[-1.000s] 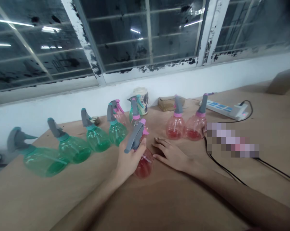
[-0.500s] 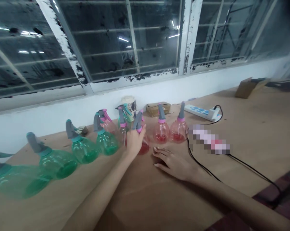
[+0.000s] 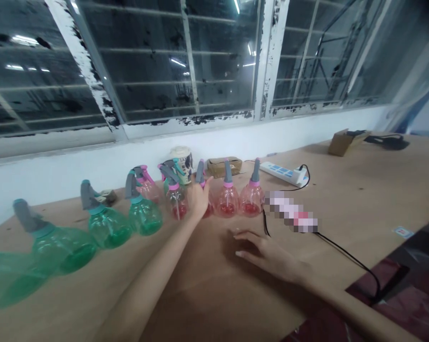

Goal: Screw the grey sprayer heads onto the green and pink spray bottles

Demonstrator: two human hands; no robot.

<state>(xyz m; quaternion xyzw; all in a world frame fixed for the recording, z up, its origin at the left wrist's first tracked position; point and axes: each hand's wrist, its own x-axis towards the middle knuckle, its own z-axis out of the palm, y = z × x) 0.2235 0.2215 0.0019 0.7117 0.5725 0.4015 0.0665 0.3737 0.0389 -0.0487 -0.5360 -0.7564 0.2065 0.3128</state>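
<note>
My left hand (image 3: 199, 197) is closed around the neck of a pink spray bottle (image 3: 200, 168) with a grey head, hiding much of it. That bottle stands upright in a row, between a pink spray bottle with its grey head tilted (image 3: 177, 204) on its left and two more pink ones, a nearer bottle (image 3: 227, 199) and an end bottle (image 3: 252, 197), on its right. Red liquid lies in their bottoms. Over the table in front of them, my right hand (image 3: 271, 254) holds nothing, its fingers apart and slightly bent.
Green spray bottles (image 3: 109, 225) continue the row leftward, with a pink one (image 3: 148, 187) behind. Near the wall are a paper cup (image 3: 184, 161), a cardboard box (image 3: 224, 166) and a white power strip (image 3: 283, 173). A black cable (image 3: 346, 256) crosses the table's right side.
My left hand has pushed the pink spray bottle back into line with its neighbours, and it stands straighter. My right hand has drawn back slightly from the row. The view has shifted to the right.
</note>
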